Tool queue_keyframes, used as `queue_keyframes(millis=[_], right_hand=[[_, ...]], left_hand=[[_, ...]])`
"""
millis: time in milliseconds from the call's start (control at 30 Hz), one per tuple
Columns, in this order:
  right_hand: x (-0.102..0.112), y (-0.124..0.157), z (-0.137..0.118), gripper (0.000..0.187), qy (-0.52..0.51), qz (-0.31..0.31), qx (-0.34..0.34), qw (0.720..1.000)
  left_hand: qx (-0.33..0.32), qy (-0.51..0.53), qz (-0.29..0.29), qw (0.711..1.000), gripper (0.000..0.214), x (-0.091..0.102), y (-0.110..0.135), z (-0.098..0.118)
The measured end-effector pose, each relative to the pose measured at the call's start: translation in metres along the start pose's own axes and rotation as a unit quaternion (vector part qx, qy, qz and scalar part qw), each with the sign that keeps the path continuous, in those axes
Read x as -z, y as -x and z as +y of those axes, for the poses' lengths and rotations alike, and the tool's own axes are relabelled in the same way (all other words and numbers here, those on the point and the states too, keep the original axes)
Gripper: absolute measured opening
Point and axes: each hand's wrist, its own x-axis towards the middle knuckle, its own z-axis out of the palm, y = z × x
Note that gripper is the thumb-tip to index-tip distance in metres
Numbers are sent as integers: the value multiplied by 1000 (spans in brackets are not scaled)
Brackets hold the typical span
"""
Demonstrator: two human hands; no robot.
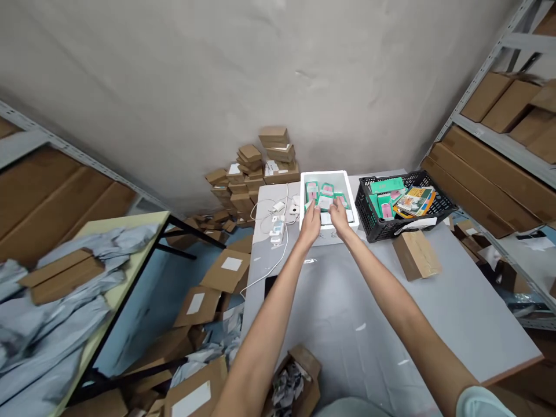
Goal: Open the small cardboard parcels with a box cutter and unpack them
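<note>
My left hand (310, 223) and my right hand (339, 216) reach into the near side of a white foam box (329, 236) on the grey table. Thumbs up and fingers curled, both appear closed on the two sides of a small green-and-white packet (325, 202). Behind it, more flat green packets with pink patches, such as one packet (311, 190), lie in the box. To the right stands a black plastic crate (377, 231) with similar green packets (385, 207) and several printed booklets (416, 201).
A closed cardboard box (417, 255) sits before the crate. A power strip (277, 230) with white cables lies left of the foam box. Stacked cartons (280, 172) stand by the wall. An open carton (299, 376) holds crumpled material near me. Shelves (499, 136) flank the right side.
</note>
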Motion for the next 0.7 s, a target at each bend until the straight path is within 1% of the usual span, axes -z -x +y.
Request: queue_keyframes(millis=[33,67,133,200,267,367,433,533,600,700], right_hand=[[16,9,-2,83,-25,-15,0,1000],[33,21,-2,84,-45,-28,0,999],[73,56,5,86,-74,-51,0,996],[113,100,18,87,-82,-80,-9,993],[150,146,34,84,-80,-107,-32,990],[193,212,55,76,-63,-165,-78,981],[214,251,66,71,-43,-207,-104,972],[239,298,77,66,-12,-264,-130,956],[248,321,84,62,7,-295,-143,945],[251,349,94,61,32,-339,-165,926]], left_hand=[[20,-3,8,1000,61,-3,18,6],[38,-7,16,999,63,-5,41,11],[58,-15,25,998,66,-8,100,19],[70,-24,32,997,68,-12,170,24],[92,-35,62,993,66,-20,244,27],[136,-40,108,984,63,-38,346,32],[166,-46,140,975,64,-49,405,36],[205,-58,209,954,67,-58,477,41],[224,-66,272,934,67,-56,517,42],[243,-96,367,893,64,-40,565,41]])
